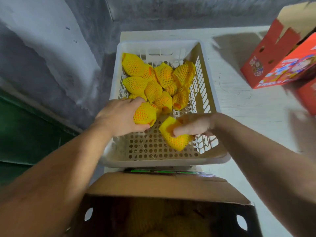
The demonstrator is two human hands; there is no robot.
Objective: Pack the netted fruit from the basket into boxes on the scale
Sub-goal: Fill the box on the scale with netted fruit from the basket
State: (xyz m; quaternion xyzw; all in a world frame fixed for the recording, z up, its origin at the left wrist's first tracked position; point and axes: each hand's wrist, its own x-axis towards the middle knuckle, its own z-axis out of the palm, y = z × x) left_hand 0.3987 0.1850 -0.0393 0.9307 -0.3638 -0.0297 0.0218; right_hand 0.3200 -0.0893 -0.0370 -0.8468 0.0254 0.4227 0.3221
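two hands reach into a white slotted basket point(164, 161) in the head view, the only view there is. the left hand point(119, 117) curls its fingers and thumb round a yellow-netted fruit point(145, 114) at the near edge of the pile, the thumb under it. the right hand point(195, 124) grips a second netted fruit point(174, 139) just beside it, near the basket's right wall, fingers curled over the top of the net. more netted fruit point(153, 79) lie heaped in the far half of the basket, touching one another; the near part of the basket floor is bare perforated plastic with a few strands of straw. the basket stands on a white table point(239, 100). nearer the camera an open brown cardboard box point(153, 187) sits with its flap up, dim yellow fruit inside it. between box and basket a strip of green light shows on the scale point(162, 171). red printed boxes point(273, 62) stand at the far right of the table, blurred.
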